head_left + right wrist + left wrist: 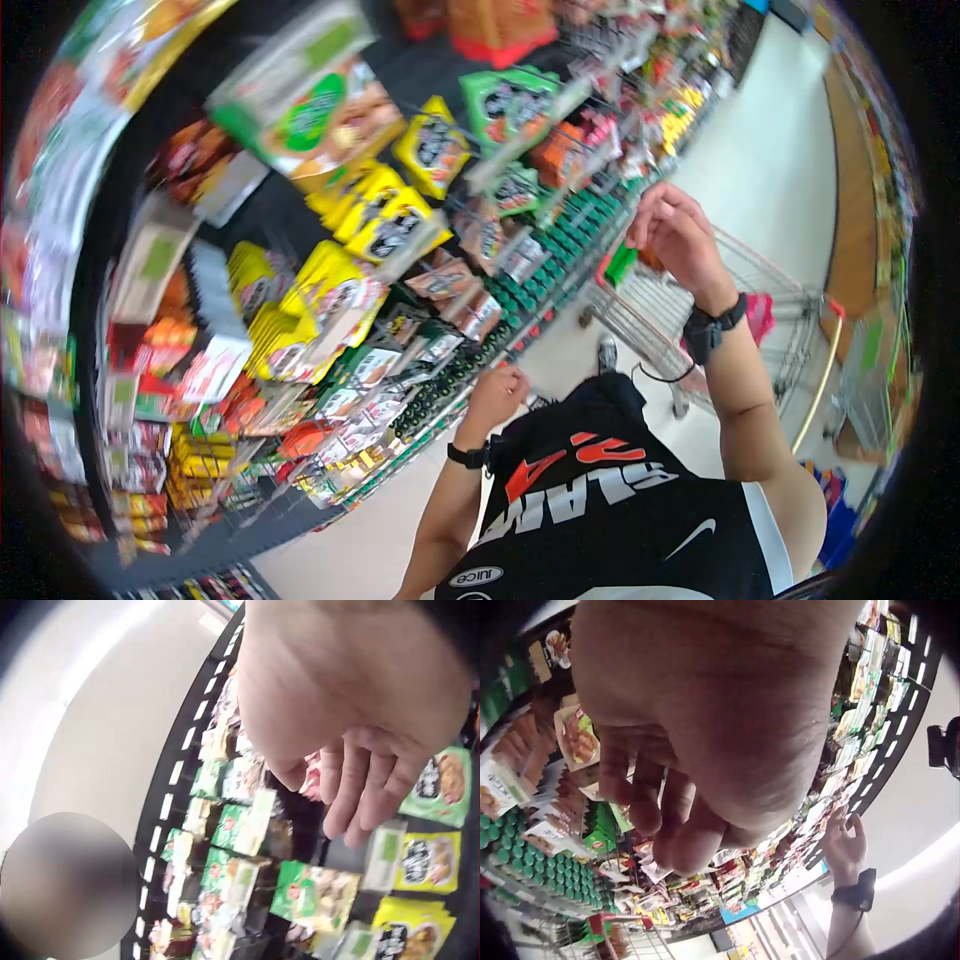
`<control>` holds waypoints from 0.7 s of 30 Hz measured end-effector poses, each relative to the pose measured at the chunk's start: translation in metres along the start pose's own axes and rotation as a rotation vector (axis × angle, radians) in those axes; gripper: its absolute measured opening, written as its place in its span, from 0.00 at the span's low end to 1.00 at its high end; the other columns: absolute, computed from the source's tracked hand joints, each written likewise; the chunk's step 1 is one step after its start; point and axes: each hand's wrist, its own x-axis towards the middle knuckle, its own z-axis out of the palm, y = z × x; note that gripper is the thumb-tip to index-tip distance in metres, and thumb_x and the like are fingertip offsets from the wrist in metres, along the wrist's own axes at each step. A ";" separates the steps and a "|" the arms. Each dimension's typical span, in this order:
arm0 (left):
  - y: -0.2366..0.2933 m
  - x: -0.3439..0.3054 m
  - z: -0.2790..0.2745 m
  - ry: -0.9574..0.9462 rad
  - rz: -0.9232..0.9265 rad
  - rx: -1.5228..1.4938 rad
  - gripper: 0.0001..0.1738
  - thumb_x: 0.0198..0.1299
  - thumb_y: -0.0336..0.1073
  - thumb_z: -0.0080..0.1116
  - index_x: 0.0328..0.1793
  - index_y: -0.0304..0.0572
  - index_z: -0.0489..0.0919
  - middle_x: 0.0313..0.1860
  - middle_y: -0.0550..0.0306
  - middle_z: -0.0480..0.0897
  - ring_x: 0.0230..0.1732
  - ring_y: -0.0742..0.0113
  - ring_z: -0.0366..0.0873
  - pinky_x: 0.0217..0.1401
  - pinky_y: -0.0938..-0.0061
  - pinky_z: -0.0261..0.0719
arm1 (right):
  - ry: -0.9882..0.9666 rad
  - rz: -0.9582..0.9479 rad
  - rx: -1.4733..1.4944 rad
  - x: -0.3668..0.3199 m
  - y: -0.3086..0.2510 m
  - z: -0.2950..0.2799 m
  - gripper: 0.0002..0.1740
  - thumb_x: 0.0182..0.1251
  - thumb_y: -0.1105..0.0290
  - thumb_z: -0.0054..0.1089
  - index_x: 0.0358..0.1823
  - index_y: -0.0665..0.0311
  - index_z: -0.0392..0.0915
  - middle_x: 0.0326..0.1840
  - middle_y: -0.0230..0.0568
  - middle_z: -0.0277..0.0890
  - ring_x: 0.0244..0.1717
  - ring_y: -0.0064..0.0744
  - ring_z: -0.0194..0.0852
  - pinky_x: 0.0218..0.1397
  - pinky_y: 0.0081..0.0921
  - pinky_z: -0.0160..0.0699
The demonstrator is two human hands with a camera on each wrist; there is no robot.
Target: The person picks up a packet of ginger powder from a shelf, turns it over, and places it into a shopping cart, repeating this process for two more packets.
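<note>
My left hand [497, 396] hangs low beside the shelves, fingers loosely curled. In the left wrist view that hand [705, 742] fills the top, with nothing visible in its fingers. My right hand [674, 238] is raised out ahead over the shopping cart [640, 315], fingers relaxed and bent. The right wrist view shows the right hand [352, 712] with fingers drooping in front of shelf packets, holding nothing visible. A green package [621, 264] appears just below its fingers in the head view, at the cart's corner. Yellow snack packets [385, 215] hang on the shelf to the left.
A tall shelf holds green-and-tan packs [325, 115], a green packet [510, 100] and rows of green-capped jars [560, 245]. Pale floor [770, 130] runs along the aisle. A wooden-sided display [850, 160] stands at right. Pink cloth [760, 318] shows at the cart.
</note>
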 end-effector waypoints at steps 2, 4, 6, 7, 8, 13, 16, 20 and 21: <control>0.003 -0.017 -0.015 0.044 0.050 -0.028 0.12 0.60 0.31 0.62 0.24 0.35 0.82 0.28 0.53 0.83 0.30 0.56 0.84 0.34 0.66 0.78 | -0.056 -0.033 0.015 0.028 -0.020 0.053 0.16 0.80 0.62 0.52 0.57 0.66 0.74 0.51 0.47 0.82 0.52 0.36 0.83 0.56 0.29 0.81; 0.008 -0.033 -0.026 0.093 0.090 -0.049 0.08 0.57 0.27 0.63 0.26 0.33 0.81 0.28 0.53 0.83 0.30 0.56 0.84 0.35 0.67 0.78 | -0.155 -0.038 0.029 0.050 -0.028 0.086 0.21 0.79 0.61 0.52 0.64 0.68 0.71 0.70 0.53 0.75 0.69 0.39 0.76 0.62 0.31 0.79; 0.004 -0.048 -0.029 0.195 0.160 -0.094 0.07 0.57 0.27 0.63 0.27 0.32 0.81 0.28 0.53 0.82 0.30 0.56 0.83 0.35 0.67 0.78 | -0.148 0.010 0.155 0.075 -0.027 0.123 0.26 0.79 0.61 0.52 0.69 0.71 0.69 0.72 0.54 0.73 0.72 0.42 0.73 0.71 0.33 0.74; 0.001 -0.056 -0.030 0.238 0.194 -0.117 0.07 0.57 0.26 0.63 0.27 0.32 0.81 0.28 0.52 0.82 0.30 0.56 0.83 0.35 0.68 0.78 | -0.140 0.048 0.221 0.088 -0.023 0.137 0.27 0.79 0.61 0.52 0.70 0.73 0.68 0.73 0.55 0.72 0.74 0.44 0.71 0.74 0.35 0.72; -0.001 -0.064 -0.031 0.260 0.197 -0.111 0.07 0.56 0.26 0.63 0.27 0.31 0.80 0.29 0.53 0.83 0.31 0.57 0.83 0.36 0.69 0.78 | -0.151 0.087 0.321 0.101 -0.015 0.148 0.27 0.78 0.61 0.52 0.69 0.76 0.68 0.73 0.56 0.71 0.74 0.45 0.70 0.77 0.36 0.70; -0.002 -0.092 -0.033 0.343 0.197 -0.130 0.06 0.55 0.23 0.63 0.26 0.32 0.79 0.31 0.54 0.84 0.32 0.61 0.83 0.34 0.71 0.77 | 0.033 0.358 0.601 0.165 0.038 0.180 0.45 0.71 0.61 0.59 0.75 0.87 0.49 0.79 0.67 0.55 0.79 0.54 0.58 0.85 0.40 0.59; -0.004 -0.104 -0.031 0.408 0.182 -0.163 0.08 0.55 0.23 0.64 0.25 0.32 0.77 0.30 0.54 0.83 0.28 0.61 0.79 0.32 0.72 0.73 | 0.099 0.406 0.591 0.184 0.051 0.198 0.52 0.69 0.60 0.63 0.78 0.86 0.39 0.83 0.67 0.43 0.83 0.53 0.49 0.86 0.40 0.55; -0.007 -0.119 -0.029 0.480 0.119 -0.194 0.12 0.60 0.26 0.65 0.25 0.32 0.75 0.27 0.55 0.79 0.26 0.64 0.74 0.30 0.72 0.70 | 0.103 0.388 0.664 0.192 0.065 0.208 0.52 0.71 0.60 0.60 0.80 0.84 0.38 0.83 0.66 0.42 0.83 0.53 0.49 0.86 0.40 0.55; -0.010 -0.121 -0.028 0.495 0.104 -0.186 0.14 0.62 0.27 0.66 0.26 0.32 0.75 0.26 0.55 0.78 0.26 0.65 0.73 0.30 0.72 0.70 | 0.090 0.382 0.688 0.193 0.066 0.207 0.51 0.71 0.60 0.60 0.80 0.84 0.38 0.83 0.66 0.43 0.83 0.52 0.49 0.86 0.39 0.55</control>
